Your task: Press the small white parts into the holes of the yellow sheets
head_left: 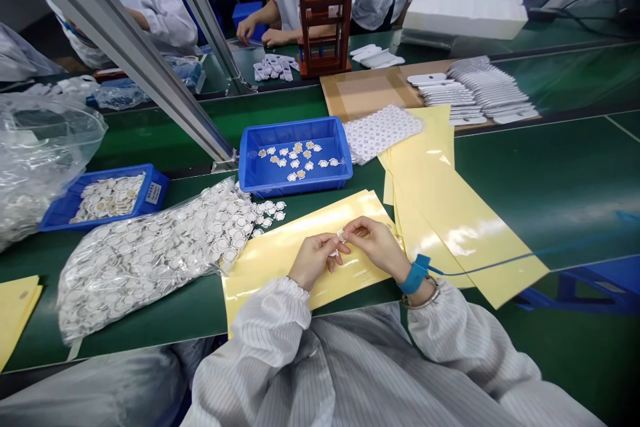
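Left hand [313,260] and right hand [375,247] pinch a small round white disc [341,235] tight at the fingertips, over a glossy yellow sheet [270,287], clear plastic bag of discs [150,260] left of the grip

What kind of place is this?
It looks like a factory workroom, maybe for electronic parts. There's a long green conveyor belt, a blue blue-corded wrist strap on the worker, and a blue tray of small white pieces.
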A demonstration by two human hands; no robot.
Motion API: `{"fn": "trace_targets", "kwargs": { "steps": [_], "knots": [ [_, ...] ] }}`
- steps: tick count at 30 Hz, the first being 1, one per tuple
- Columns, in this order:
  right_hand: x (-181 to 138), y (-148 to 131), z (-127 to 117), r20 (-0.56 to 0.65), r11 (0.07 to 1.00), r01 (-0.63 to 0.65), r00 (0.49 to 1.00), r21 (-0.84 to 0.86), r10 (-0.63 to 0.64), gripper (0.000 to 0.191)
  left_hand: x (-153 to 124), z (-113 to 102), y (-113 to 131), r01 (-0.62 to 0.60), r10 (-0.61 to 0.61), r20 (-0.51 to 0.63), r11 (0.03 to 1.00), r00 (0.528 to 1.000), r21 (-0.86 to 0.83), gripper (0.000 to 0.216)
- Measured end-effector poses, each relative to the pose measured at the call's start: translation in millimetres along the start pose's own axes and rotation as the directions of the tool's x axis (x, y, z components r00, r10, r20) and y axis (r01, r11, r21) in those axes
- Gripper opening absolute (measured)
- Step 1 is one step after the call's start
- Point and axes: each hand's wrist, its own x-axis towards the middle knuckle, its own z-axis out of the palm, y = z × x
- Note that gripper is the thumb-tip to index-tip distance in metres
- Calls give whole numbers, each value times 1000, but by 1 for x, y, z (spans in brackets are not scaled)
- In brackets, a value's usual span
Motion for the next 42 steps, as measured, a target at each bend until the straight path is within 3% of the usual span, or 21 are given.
{"fn": "trace_targets", "kwargs": {
  "steps": [7,10,13,16,17,18,20,21,24,27,30,32,34,38,42],
  "knots": [
    [-2,-15,-2,6,991,56,998,118,-57,31,-12,8,9,-79,79,-9,995,997,-52,31],
    [-2,-35,-5,-28,985,160,987,56,-159,18,-18,12,23,-53,58,23,982,998,-183,35],
    [1,-55,-7,-92,960,280,955,-21,-281,18,-14,11,45,-84,93,27,971,995,-223,32],
    [7,-61,-9,-126,956,291,948,-25,-292,28,6,-5,76,-230,229,-78,973,970,-8,27],
    [10,-58,-9,-125,958,284,950,-43,-287,30,17,-15,88,-290,310,-146,946,939,143,24],
    [13,-53,-10,-101,954,284,951,-94,-293,31,29,-26,100,-338,418,-228,885,879,320,23],
    [20,-39,-9,12,902,325,942,-282,-336,32,56,-51,120,-299,596,-271,683,756,666,19],
    [25,-31,-9,87,848,362,930,-388,-357,36,69,-63,127,-227,628,-239,569,741,791,19],
    [41,-13,-6,259,662,460,886,-592,-384,51,92,-90,137,-100,623,-113,297,774,950,17],
    [54,-9,-6,333,562,504,861,-656,-385,48,81,-97,130,-106,688,-79,223,721,969,25],
    [59,-12,-7,363,491,546,831,-678,-423,33,44,-97,115,-143,764,-101,247,637,958,26],
    [56,-17,-8,359,447,567,808,-692,-468,20,16,-101,101,-164,782,-112,265,613,950,25],
    [48,-24,-8,359,416,570,799,-708,-482,8,-6,-109,85,-173,752,-115,293,649,940,26],
    [18,-47,-15,413,396,571,809,-719,-419,18,-22,-130,51,-145,607,-59,282,792,948,26],
    [-21,-72,-55,368,453,551,823,-700,-433,22,-15,-137,29,-228,550,75,215,832,950,25]
  ]
}}
